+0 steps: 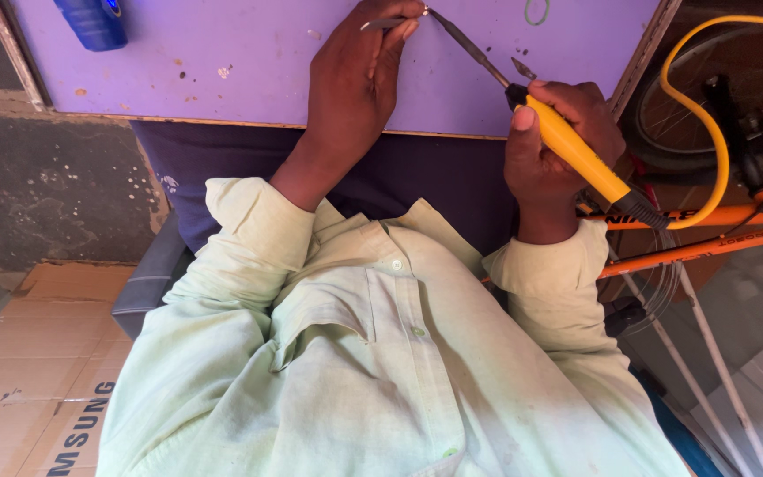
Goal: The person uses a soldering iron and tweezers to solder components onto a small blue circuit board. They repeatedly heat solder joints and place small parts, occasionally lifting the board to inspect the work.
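Note:
My right hand [558, 146] grips a yellow-handled soldering iron [576, 150], whose dark metal tip reaches up and left over the purple table [249, 62]. My left hand [359, 75] pinches a thin metal piece [386, 22] near the top edge of the view. The iron's tip meets that piece right at my left fingertips. A yellow cord [708, 115] loops from the iron's rear end toward the right. Both forearms wear pale green shirt sleeves.
A blue cylindrical object [92, 19] lies at the table's far left. A small green ring [536, 11] sits near the top right of the table. An orange bicycle frame [717, 234] and wheel [708, 88] stand to the right. Flattened cardboard [37, 353] covers the floor at left.

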